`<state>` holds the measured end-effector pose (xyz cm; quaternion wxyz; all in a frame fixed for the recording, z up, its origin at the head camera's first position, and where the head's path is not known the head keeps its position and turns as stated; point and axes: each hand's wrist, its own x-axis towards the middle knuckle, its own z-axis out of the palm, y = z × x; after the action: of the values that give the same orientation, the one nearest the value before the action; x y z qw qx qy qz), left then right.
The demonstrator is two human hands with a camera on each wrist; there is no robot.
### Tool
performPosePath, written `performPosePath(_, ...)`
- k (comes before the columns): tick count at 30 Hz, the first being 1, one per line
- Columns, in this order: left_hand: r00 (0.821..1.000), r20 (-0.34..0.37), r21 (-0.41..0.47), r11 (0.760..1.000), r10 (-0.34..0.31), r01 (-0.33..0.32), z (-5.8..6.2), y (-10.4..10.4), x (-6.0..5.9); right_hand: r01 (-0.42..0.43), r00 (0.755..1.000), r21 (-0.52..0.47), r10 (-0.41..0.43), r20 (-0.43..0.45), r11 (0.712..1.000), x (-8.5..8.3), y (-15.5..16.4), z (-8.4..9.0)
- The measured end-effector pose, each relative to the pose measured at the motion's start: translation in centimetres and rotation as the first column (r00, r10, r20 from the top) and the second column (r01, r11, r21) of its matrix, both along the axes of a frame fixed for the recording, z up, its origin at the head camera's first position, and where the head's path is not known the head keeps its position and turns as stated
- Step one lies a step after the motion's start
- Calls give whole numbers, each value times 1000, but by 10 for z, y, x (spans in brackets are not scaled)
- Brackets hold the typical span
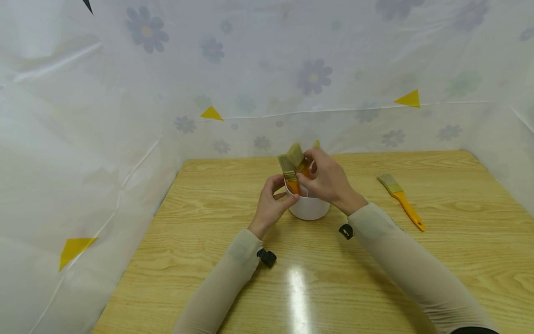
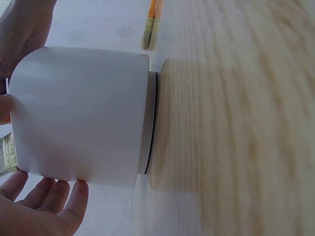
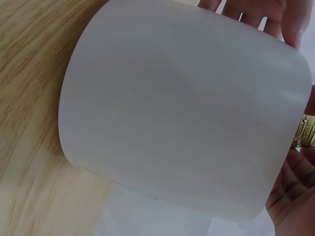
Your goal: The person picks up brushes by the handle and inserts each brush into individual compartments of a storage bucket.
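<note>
A white cylindrical container [image 1: 309, 209] stands on the table with several paintbrushes upright in it, bristles up. My left hand [image 1: 270, 204] grips its left side near the rim, fingers round the far side and thumb at the front. One paintbrush [image 1: 293, 186] with an orange handle leans at the left of the opening. Over the rim, my right hand [image 1: 327, 178] pinches another paintbrush [image 1: 295, 155] between thumb and fingers just below its bristles. Bristles of a further brush [image 1: 317, 144] show behind the right hand. The container's wall hides the handles' lower ends.
A loose paintbrush [image 1: 401, 202] with a yellow-orange handle lies on the wood-grain table [image 1: 200, 260] to the right. White flower-patterned sheeting [image 1: 258, 79] encloses the back and sides, with yellow tape triangles [image 1: 212, 113] on it.
</note>
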<state>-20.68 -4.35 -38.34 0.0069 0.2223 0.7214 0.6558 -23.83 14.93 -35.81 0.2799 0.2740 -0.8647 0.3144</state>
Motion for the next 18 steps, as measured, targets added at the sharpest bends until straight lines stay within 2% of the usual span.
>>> performPosePath(8, 1000, 3, -1, 1000, 5, -5, 0, 0, 0, 28, 999, 28, -28, 18, 999, 0, 1, -3)
performPosePath(18, 1000, 1, -7, 1000, 1, -1, 2, 1, 1, 51, 999, 40, -51, -5, 998, -1, 2, -6)
